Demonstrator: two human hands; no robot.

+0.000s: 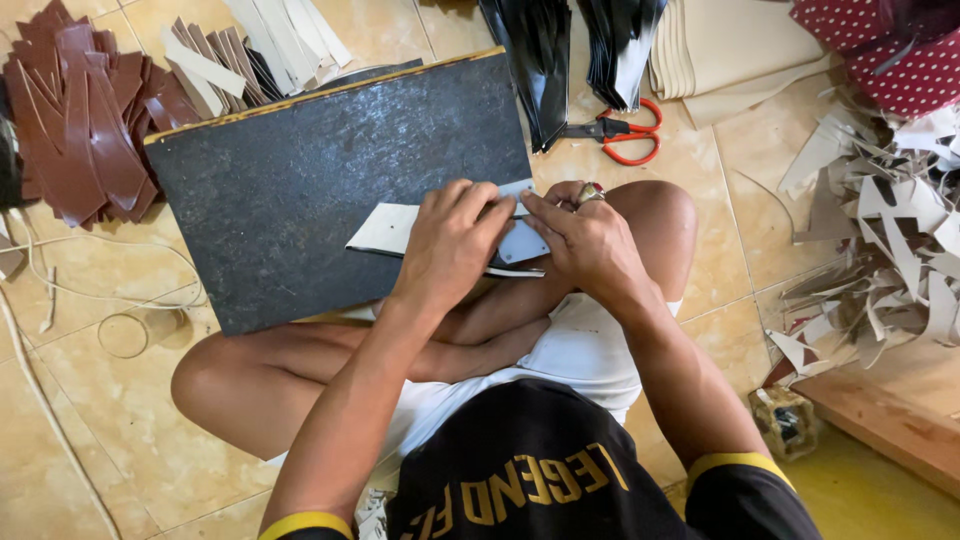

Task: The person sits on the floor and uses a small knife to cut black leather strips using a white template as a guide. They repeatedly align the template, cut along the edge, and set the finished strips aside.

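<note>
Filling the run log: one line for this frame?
left hand: pressing pale sheet | right hand: on sheet edge | support: dark board on lap | nearby: red scissors

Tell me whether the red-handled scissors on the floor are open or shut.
Shut, or nearly so: the scissors lie flat on the tiles with the two red handle loops close together and the dark blades showing as one.

Dk grey board (pixel 300 180), red-handled scissors (pixel 625 132), brown strips (pixel 80 120), prob. cream sheet (pixel 395 228).

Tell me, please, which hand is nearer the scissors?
Right. The right hand lies just below the scissors; the left hand is farther left, on the pale piece.
</note>
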